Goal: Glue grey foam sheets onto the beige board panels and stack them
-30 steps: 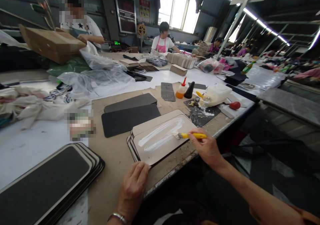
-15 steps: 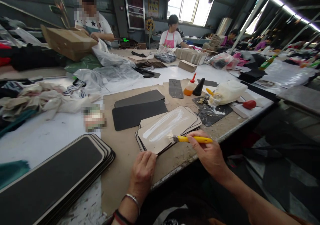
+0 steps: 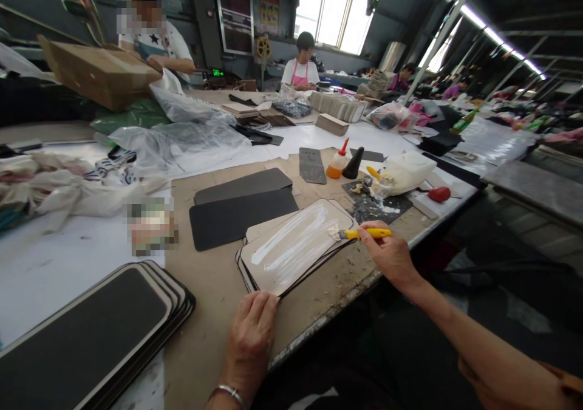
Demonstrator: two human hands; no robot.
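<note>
Glue brush (image 3: 362,234) with a yellow handle sits pinched in your right hand (image 3: 392,257), fingers closed round it and its bristles touching the far right edge of the top panel (image 3: 296,246). That tan, round-cornered panel lies on a small stack at the front of the counter (image 3: 214,294), with white streaks of wet glue across most of its face. Your left hand (image 3: 250,331) lies flat and open, fingertips pressing the stack's near corner.

This looks like the middle of spreading glue. The strip nearest your left hand looks bare, so covering it would call for long strokes toward you while the stack is held steady.

Just beyond the stack lie two black panels (image 3: 241,212). A glue-spattered black mat (image 3: 380,206), an orange bottle (image 3: 337,166), a black cone (image 3: 354,164) and a white plastic jug (image 3: 405,172) stand close to your brush hand. A taller pile of black-faced panels (image 3: 91,331) sits to your left. Two other people work farther along.
</note>
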